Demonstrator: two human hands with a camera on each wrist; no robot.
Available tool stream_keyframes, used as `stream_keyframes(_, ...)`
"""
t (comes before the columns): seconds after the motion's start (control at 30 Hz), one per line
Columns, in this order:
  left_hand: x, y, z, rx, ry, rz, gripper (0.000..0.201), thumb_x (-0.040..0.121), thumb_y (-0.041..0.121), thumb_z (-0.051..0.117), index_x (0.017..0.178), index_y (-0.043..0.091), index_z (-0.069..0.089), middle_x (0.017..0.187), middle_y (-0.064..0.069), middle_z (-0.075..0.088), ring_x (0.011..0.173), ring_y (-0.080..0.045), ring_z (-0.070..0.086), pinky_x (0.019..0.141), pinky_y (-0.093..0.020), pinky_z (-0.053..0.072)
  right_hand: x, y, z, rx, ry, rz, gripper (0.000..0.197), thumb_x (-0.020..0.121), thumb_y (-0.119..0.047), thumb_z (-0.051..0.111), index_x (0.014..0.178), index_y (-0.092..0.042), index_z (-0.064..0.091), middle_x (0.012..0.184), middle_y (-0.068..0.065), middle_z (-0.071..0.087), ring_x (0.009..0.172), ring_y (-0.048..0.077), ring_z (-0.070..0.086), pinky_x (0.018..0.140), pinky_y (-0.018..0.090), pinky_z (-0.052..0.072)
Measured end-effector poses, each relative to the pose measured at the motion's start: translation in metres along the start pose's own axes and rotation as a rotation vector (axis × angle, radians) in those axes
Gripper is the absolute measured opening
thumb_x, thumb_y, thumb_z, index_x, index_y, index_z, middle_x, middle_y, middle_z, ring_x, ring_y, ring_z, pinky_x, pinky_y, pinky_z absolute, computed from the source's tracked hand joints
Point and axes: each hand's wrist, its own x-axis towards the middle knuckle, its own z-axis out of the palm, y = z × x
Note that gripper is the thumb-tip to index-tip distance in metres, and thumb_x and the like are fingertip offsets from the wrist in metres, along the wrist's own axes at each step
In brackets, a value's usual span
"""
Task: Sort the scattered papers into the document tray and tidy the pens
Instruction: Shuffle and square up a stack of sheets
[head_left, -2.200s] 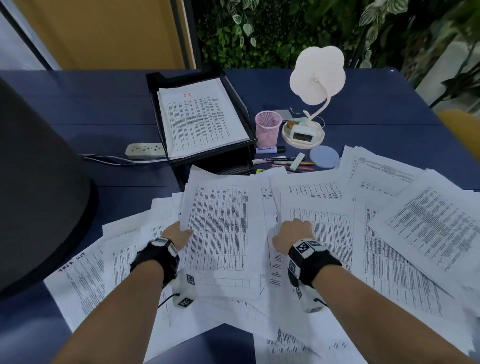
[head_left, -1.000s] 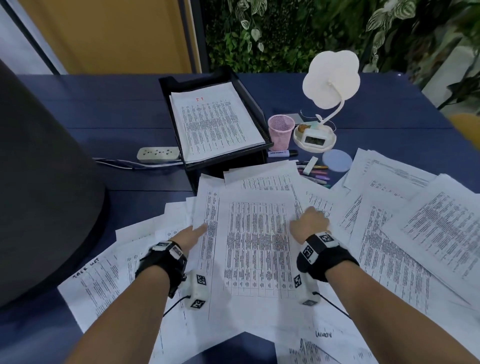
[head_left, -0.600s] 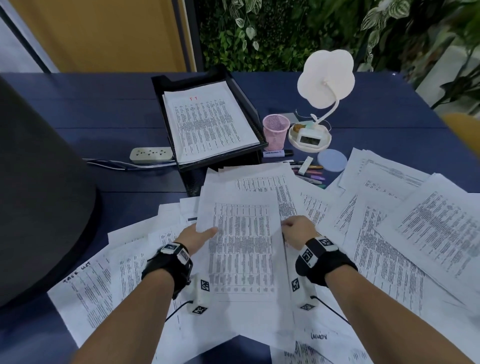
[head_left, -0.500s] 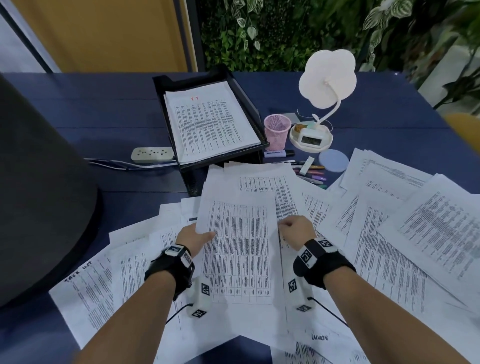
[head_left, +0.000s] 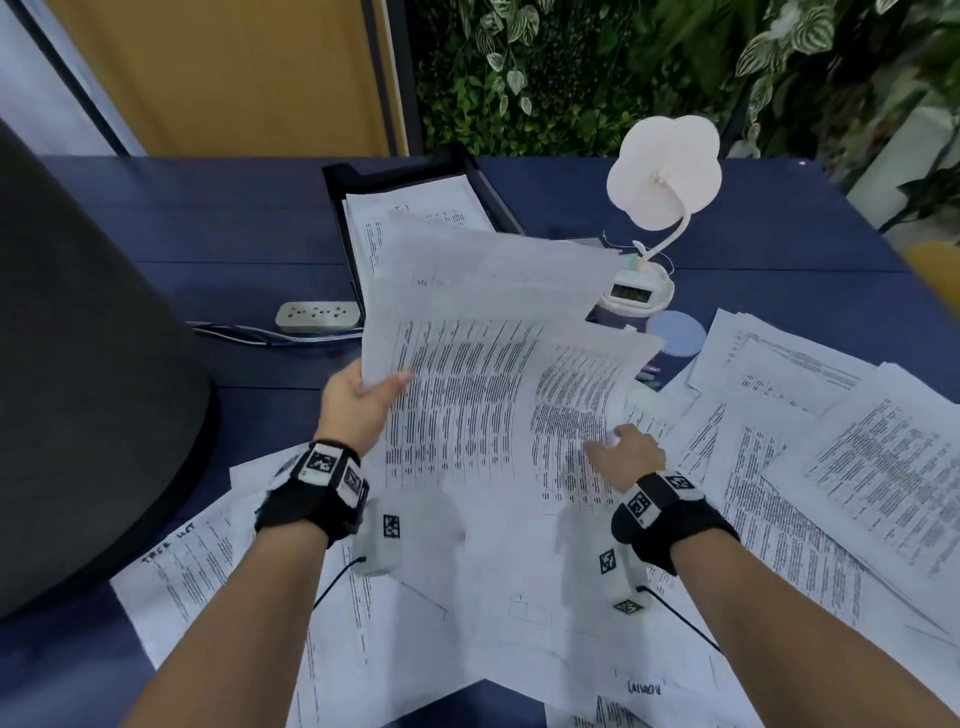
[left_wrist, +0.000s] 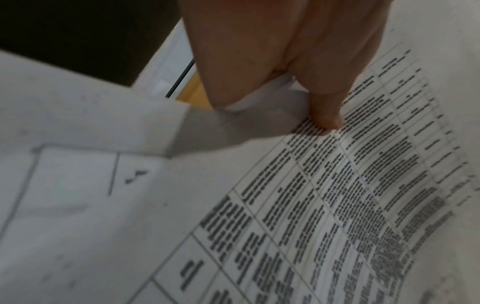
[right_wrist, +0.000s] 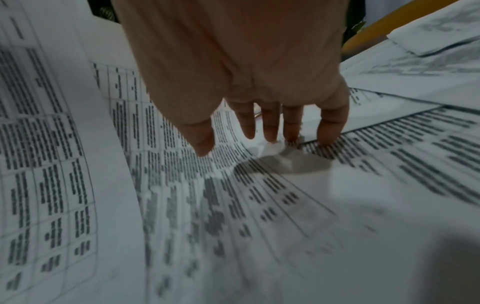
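My left hand (head_left: 372, 391) grips a stack of printed sheets (head_left: 483, 364) by its left edge, thumb (left_wrist: 324, 111) on top, and holds it lifted and curling above the table. The stack's far end hangs over the black document tray (head_left: 337, 208), which holds papers. My right hand (head_left: 621, 448) is open, its straight fingertips (right_wrist: 270, 135) touching the scattered papers (head_left: 857, 441) on the table. A few pens (head_left: 652, 371) peek out behind the lifted stack. The pen cup is hidden.
A white flower-shaped lamp (head_left: 662, 171) with a clock base stands right of the tray, beside a round blue pad (head_left: 675, 332). A power strip (head_left: 318, 317) lies to the tray's left. A large dark object (head_left: 78, 364) fills the left side. More sheets (head_left: 208, 561) lie by my forearms.
My left hand has lifted the gathered stack off the table towards the tray. My right hand has let go of the stack and now touches the loose papers to the right.
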Motion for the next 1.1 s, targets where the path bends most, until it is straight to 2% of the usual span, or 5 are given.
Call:
stream_keyframes(0.4,0.008,0.107,-0.004,-0.225,0.061,0.357,0.018,0.088,0.009,0.065,0.102,0.02,0.062,0.105,0.008,0.068,0.098,-0.004,0.066,0.087,-0.022,0.052,-0.032,-0.132,-0.11,0.92,0.035,-0.667,0.056,0.09,-0.016,0.062,0.14,-0.017,0.036,0.137,-0.003,0.045,0.124,0.009,0.045,0.11,0.035,0.038)
stream_keyframes(0.67,0.018,0.135,-0.008,-0.365,0.094,0.454,0.023,0.085,-0.003,0.064,0.1,0.015,0.062,0.093,0.012,0.073,0.096,-0.01,0.066,0.087,-0.026,0.05,-0.027,-0.148,-0.128,1.132,0.181,-0.522,0.073,0.077,-0.025,0.077,0.134,-0.02,0.032,0.127,-0.001,0.053,0.119,0.018,0.054,0.102,0.041,0.047)
stream_keyframes(0.77,0.021,0.129,-0.007,-0.413,0.102,0.407,0.025,0.085,-0.001,0.063,0.1,0.019,0.061,0.094,0.012,0.073,0.097,-0.009,0.066,0.088,-0.027,0.049,-0.021,-0.138,-0.129,1.1,0.115,-0.379,0.097,0.065,-0.052,0.081,0.139,-0.014,0.031,0.133,0.002,0.053,0.124,0.019,0.051,0.102,0.045,0.044)
stream_keyframes(0.9,0.019,0.117,0.0,-0.346,0.056,0.322,0.027,0.086,0.005,0.065,0.103,0.025,0.06,0.097,0.012,0.072,0.1,-0.008,0.066,0.088,-0.024,0.05,-0.024,-0.129,-0.121,1.11,-0.042,-0.467,0.037,0.09,-0.008,0.058,0.125,-0.01,0.044,0.116,0.001,0.062,0.109,0.019,0.06,0.093,0.037,0.049)
stream_keyframes(1.1,0.013,0.105,0.014,-0.293,-0.034,0.221,0.036,0.085,0.008,0.068,0.118,0.012,0.056,0.114,-0.003,0.067,0.108,-0.017,0.064,0.099,-0.037,0.049,-0.023,-0.13,-0.116,1.054,0.087,-0.571,0.03,0.088,-0.001,0.056,0.116,-0.008,0.049,0.113,0.007,0.064,0.1,0.016,0.063,0.092,0.034,0.051)
